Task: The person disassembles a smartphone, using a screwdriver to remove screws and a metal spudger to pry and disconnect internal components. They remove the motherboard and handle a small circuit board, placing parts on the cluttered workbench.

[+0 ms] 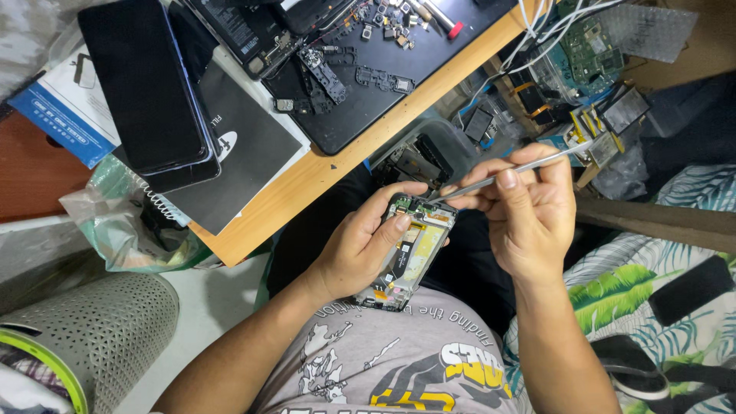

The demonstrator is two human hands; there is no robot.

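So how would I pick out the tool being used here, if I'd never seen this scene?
Start at the wooden desk edge running diagonally; just below it the left hand cradles an opened phone with its insides exposed. The tool is the thin metal spudger pinched in the right hand, its tip on the phone's top end. Unlike the loose parts around, it is long, slim and silvery.

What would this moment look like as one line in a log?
left hand: holds opened phone | right hand: holds metal tweezers, tip at phone's top edge | wooden desk: phone parts
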